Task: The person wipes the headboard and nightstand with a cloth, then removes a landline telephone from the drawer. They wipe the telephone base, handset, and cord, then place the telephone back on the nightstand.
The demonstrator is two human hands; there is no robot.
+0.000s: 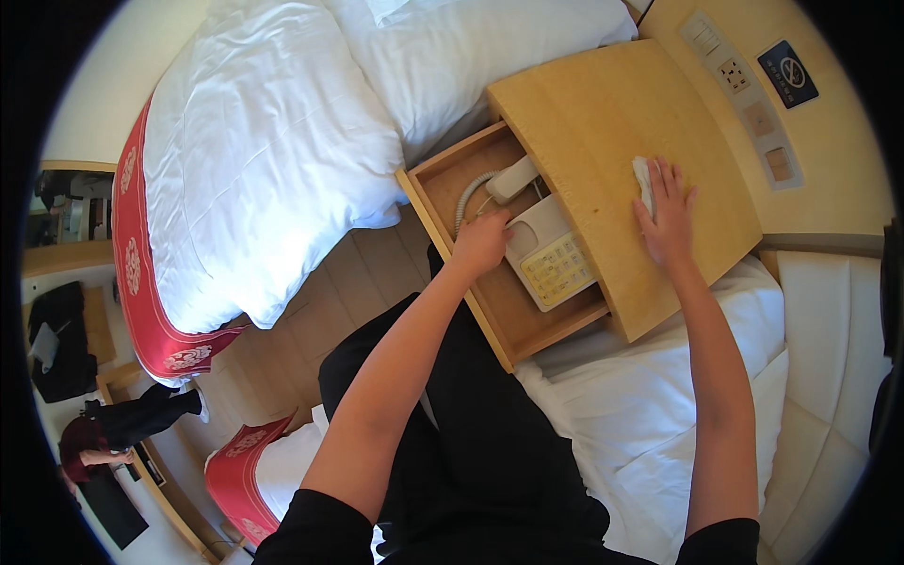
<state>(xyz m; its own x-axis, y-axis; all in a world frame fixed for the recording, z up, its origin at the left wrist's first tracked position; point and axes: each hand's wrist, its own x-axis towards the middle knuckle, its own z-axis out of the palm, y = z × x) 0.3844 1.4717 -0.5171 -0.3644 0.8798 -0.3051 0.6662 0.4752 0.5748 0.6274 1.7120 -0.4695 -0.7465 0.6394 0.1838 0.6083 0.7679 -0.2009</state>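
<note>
A wooden nightstand [603, 122] stands in front of me with its drawer [508, 331] pulled out. Inside lies a cream corded telephone [557, 259]; its handset [513, 179] is off to the far side of the base, with the coiled cord [464, 200] beside it. My left hand [482, 243] reaches into the drawer, fingers curled at the near-left edge of the telephone base; the fingertips are partly hidden. On the nightstand top, my right hand [669, 217] presses a white cloth [644, 185] against the wood, thumb over it and fingers stretched out.
A bed with a white duvet [273, 160] and red runner [132, 254] is at the left. Another white bed [650, 395] lies close at the right. Sockets and switches [758, 118] line the wall panel. A person [113, 428] stands far left near a desk.
</note>
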